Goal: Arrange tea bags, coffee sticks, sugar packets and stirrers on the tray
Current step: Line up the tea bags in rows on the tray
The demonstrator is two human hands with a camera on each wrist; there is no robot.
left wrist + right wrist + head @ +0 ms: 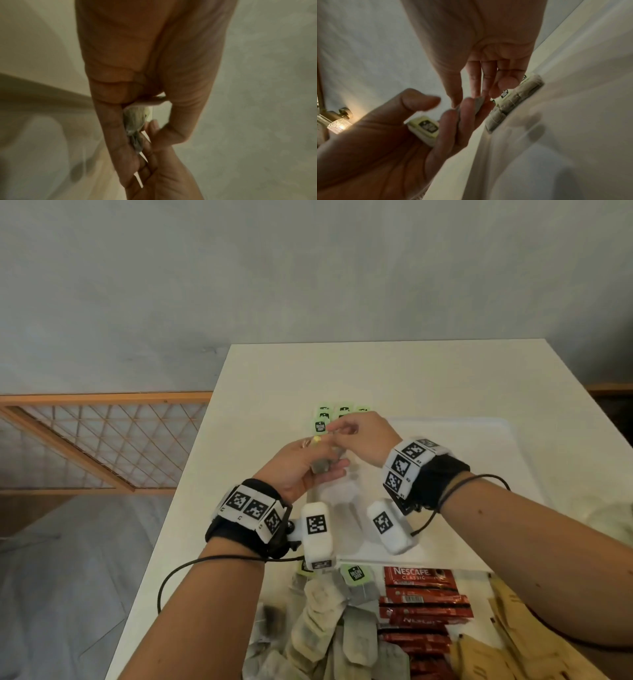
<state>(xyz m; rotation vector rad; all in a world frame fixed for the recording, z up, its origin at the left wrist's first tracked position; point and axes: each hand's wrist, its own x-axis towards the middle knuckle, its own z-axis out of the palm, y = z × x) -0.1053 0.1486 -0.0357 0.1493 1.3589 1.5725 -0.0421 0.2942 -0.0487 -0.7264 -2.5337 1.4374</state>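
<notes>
Fingers [337, 470] of the left hand [294, 470] cradle a tea bag [322, 465] whose top the right hand [363, 440] pinches.

White bench [394, 371], white tray [479, 474]; lime-green tags [343, 410], red coffee sticks [424, 601], tan sugar packets [513, 645], black-and-white checkered wristbands [251, 510].

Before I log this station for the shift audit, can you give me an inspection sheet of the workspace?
Surface: white table, white tray on it.
Job's things: green-tagged tea bags in rows at the tray's far left; loose tea bags, red coffee sticks, brown packets piled near. Stirrers: nothing seen.
Clutter: nothing seen.
Hands: left hand holds a tea bag; right hand pinches at it.
Cables: black leads off both wrist units.
Surroundings: grey wall, wooden lattice rail, lit glass lamp.
</notes>
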